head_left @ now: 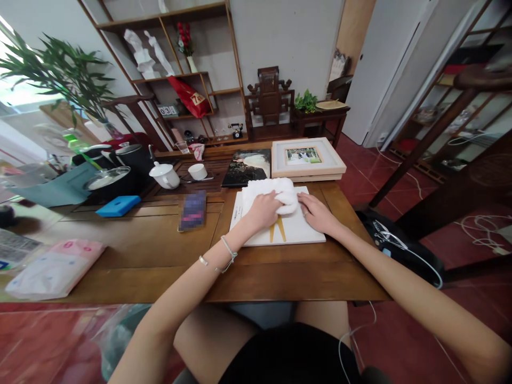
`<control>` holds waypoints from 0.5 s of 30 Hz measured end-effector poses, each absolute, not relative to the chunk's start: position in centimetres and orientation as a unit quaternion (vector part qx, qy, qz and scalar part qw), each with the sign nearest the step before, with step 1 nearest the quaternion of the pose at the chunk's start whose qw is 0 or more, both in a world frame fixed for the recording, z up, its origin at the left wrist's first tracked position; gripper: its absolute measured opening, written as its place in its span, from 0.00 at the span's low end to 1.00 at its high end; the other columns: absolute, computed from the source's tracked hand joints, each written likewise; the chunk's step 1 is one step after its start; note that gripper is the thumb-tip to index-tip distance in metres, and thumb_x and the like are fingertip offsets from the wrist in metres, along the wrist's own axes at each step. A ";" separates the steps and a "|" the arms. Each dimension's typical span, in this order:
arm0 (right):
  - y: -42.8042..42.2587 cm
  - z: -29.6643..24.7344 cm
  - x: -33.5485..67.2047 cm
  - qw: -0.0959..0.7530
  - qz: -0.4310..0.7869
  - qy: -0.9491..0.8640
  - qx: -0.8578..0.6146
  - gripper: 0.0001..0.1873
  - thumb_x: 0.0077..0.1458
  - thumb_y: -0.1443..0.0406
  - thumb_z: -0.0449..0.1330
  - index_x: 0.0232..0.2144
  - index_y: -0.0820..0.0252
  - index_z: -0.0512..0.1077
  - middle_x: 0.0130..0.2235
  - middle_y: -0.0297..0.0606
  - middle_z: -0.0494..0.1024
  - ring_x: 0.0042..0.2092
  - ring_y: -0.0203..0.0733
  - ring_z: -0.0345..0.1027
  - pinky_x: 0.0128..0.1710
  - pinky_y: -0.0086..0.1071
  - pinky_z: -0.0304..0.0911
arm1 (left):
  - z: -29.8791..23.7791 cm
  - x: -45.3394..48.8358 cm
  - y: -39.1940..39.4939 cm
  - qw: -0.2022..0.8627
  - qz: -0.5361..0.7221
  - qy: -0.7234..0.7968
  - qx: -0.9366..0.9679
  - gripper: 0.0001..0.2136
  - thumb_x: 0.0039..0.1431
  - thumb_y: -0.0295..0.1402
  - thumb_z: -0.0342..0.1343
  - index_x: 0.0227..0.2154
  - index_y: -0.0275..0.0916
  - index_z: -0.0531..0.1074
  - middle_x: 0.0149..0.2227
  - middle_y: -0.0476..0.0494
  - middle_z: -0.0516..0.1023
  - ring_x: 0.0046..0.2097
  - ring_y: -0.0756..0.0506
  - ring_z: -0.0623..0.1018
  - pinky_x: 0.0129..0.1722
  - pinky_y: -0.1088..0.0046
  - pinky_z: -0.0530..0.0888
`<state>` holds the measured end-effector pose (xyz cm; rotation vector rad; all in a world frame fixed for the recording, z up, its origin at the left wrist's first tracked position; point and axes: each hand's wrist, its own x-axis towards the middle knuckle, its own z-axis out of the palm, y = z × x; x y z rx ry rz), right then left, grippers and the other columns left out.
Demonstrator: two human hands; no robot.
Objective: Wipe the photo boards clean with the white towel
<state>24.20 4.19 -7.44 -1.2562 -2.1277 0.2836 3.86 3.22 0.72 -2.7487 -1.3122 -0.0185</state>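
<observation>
A folded white towel (269, 188) lies bunched on a flat white board (306, 232) with gold markings. My left hand (265, 209) presses down on the towel, its fingers closed into the fabric. At the board's right side my right hand (317, 212) lies flat with fingers stretched out, the fingertips close to the towel's edge. I cannot tell whether they touch it. The towel hides much of the board's upper part.
Behind the board are a dark photo panel (248, 166) and a pale framed picture (308, 160). To the left sit a phone-sized dark item (192, 211), a blue block (119, 206), a lidded white cup (164, 175) and a pack of tissues (56, 268). A black bag (400, 245) stands at right.
</observation>
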 end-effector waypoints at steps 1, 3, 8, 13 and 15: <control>4.2 -7.5 24.2 0.319 0.108 -0.808 -0.484 0.21 0.59 0.69 0.46 0.51 0.63 0.69 0.58 0.50 0.68 0.62 0.53 0.58 0.62 0.51 0.55 | 0.5 3.6 2.6 0.057 -0.002 -0.425 -0.903 0.19 0.53 0.19 0.49 0.45 0.33 0.76 0.59 0.33 0.68 0.57 0.36 0.71 0.52 0.57 0.70; 4.3 -7.7 24.2 0.315 0.109 -0.806 -0.488 0.21 0.58 0.69 0.46 0.51 0.63 0.69 0.59 0.50 0.68 0.63 0.53 0.57 0.62 0.51 0.55 | 0.2 3.5 0.6 0.078 0.009 -0.408 -0.910 0.18 0.52 0.19 0.50 0.44 0.36 0.77 0.63 0.37 0.63 0.63 0.34 0.64 0.56 0.54 0.66; 4.4 -8.0 24.4 0.317 0.115 -0.809 -0.482 0.23 0.56 0.70 0.49 0.53 0.61 0.68 0.59 0.48 0.68 0.63 0.53 0.57 0.62 0.51 0.55 | -0.2 3.7 -7.0 0.077 0.021 -0.345 -0.935 0.12 0.54 0.26 0.52 0.38 0.38 0.80 0.65 0.39 0.61 0.63 0.31 0.62 0.57 0.49 0.65; 4.5 -8.1 24.4 0.329 0.111 -0.806 -0.480 0.21 0.57 0.69 0.48 0.52 0.62 0.69 0.58 0.49 0.69 0.63 0.53 0.58 0.62 0.51 0.55 | -0.2 2.9 -8.3 0.052 -0.007 -0.364 -0.930 0.13 0.53 0.25 0.53 0.37 0.39 0.80 0.66 0.43 0.58 0.65 0.34 0.60 0.58 0.52 0.65; 4.5 -8.1 24.4 0.330 0.106 -0.805 -0.482 0.21 0.58 0.69 0.47 0.51 0.62 0.70 0.58 0.50 0.70 0.62 0.53 0.58 0.62 0.51 0.54 | -0.2 2.4 -6.0 0.034 -0.007 -0.391 -0.920 0.17 0.51 0.23 0.53 0.43 0.41 0.78 0.67 0.43 0.57 0.66 0.36 0.59 0.60 0.52 0.64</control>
